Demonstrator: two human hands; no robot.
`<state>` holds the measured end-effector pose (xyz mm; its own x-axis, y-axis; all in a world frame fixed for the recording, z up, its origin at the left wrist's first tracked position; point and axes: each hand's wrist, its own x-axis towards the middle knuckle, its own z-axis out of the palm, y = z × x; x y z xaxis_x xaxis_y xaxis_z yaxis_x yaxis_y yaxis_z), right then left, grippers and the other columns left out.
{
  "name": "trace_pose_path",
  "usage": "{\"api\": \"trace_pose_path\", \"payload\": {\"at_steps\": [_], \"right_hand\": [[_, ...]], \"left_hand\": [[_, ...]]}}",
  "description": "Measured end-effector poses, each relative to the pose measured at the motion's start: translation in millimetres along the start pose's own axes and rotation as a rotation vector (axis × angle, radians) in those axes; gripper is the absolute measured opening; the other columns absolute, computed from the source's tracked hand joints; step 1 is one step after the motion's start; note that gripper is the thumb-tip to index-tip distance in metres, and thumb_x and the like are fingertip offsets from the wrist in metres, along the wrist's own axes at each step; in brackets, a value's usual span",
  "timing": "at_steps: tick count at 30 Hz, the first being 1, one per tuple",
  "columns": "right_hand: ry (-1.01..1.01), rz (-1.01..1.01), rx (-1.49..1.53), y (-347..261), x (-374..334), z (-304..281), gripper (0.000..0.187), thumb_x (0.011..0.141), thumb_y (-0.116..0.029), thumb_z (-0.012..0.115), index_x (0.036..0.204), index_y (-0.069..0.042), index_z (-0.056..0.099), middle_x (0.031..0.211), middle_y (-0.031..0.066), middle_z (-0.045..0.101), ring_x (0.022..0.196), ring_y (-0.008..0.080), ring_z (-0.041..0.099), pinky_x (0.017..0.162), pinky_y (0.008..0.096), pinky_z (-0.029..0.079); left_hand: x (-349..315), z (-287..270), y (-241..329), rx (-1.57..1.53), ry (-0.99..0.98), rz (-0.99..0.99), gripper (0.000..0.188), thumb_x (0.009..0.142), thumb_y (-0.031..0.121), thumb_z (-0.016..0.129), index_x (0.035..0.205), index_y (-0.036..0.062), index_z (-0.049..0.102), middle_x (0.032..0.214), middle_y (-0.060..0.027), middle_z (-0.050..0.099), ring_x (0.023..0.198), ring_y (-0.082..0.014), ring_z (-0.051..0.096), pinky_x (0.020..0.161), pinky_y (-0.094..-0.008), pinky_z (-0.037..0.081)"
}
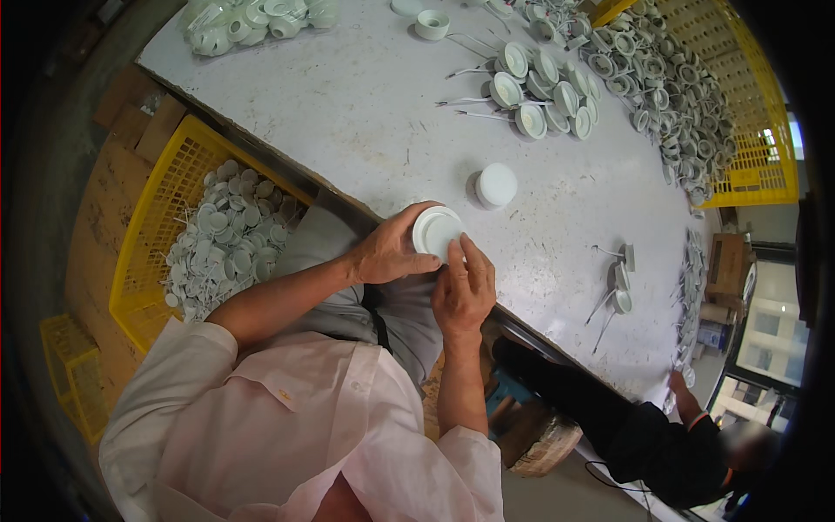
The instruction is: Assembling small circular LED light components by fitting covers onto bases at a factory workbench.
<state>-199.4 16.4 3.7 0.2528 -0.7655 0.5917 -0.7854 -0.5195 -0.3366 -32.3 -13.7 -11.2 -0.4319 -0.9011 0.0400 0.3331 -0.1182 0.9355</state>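
A white round lamp fitting (437, 233) with a stepped rim is held just over the table's near edge. My left hand (393, 248) is closed round its left side, thumb along the lower edge. On the right side, the bent fingers of my right hand (465, 283) press against the rim. A similar white round fitting (497, 185) stands on the table a little beyond my hands. Farther off lies a cluster of white round lamp parts (531, 119) with thin wire leads. Three more wired parts (621, 277) lie to the right.
Heaped wired parts (665, 78) spill from a yellow crate (752, 165) at the far right. A bag of white parts (252, 22) lies far left on the table (348, 104). Another yellow crate (130, 270) of parts stands by my left side. A person in black (661, 448) sits at right.
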Motion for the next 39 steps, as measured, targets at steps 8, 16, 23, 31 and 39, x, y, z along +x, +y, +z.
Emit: {"api": "trace_pose_path", "payload": {"at_steps": [8,16,23,31,39], "right_hand": [[0.0,-0.08,0.016,-11,6,4,0.042,0.063,-0.004,0.064,0.105,0.0,0.063,0.111,0.0179,0.06,0.094,0.0354,0.059,0.08,0.0401,0.051],[0.011,-0.118,-0.019,-13,2,6,0.05,0.062,-0.006,0.069,0.112,-0.004,0.062,0.115,0.0157,0.059,0.099,0.0358,0.057,0.084,0.04,0.048],[0.026,-0.119,-0.044,-14,-3,9,0.042,0.066,-0.005,0.068,0.109,-0.005,0.064,0.113,0.0143,0.061,0.099,0.0344,0.058,0.081,0.0381,0.047],[0.052,-0.076,-0.048,-16,-10,15,0.038,0.065,0.003,0.069,0.102,-0.006,0.069,0.116,0.0075,0.062,0.105,0.0307,0.055,0.09,0.0368,0.045],[0.065,0.006,0.088,-27,0,4,0.048,0.069,0.007,0.061,0.115,-0.003,0.06,0.125,0.0186,0.053,0.11,0.0334,0.052,0.091,0.0392,0.043]], "left_hand": [[-4,2,1,0.157,0.119,0.009,0.052,0.091,0.022,0.055,0.135,0.0034,0.034,0.118,-0.011,0.053,0.108,-0.0171,0.052,0.093,-0.0313,0.045],[-7,2,3,0.203,0.129,-0.015,0.045,0.094,0.017,0.048,0.135,0.0029,0.035,0.115,-0.0116,0.055,0.108,-0.0178,0.053,0.093,-0.0314,0.045],[-10,6,4,0.29,0.162,0.005,0.043,0.093,0.015,0.046,0.132,0.0015,0.037,0.114,-0.014,0.056,0.105,-0.0194,0.055,0.09,-0.0314,0.046],[-10,5,3,0.413,0.197,0.043,0.042,0.09,0.014,0.048,0.128,-0.0002,0.04,0.111,-0.0164,0.058,0.102,-0.0215,0.057,0.087,-0.0324,0.048],[-6,4,14,0.231,0.184,-0.007,0.049,0.083,0.01,0.056,0.129,0.0004,0.04,0.113,-0.0143,0.057,0.102,-0.019,0.056,0.087,-0.0319,0.047]]}}
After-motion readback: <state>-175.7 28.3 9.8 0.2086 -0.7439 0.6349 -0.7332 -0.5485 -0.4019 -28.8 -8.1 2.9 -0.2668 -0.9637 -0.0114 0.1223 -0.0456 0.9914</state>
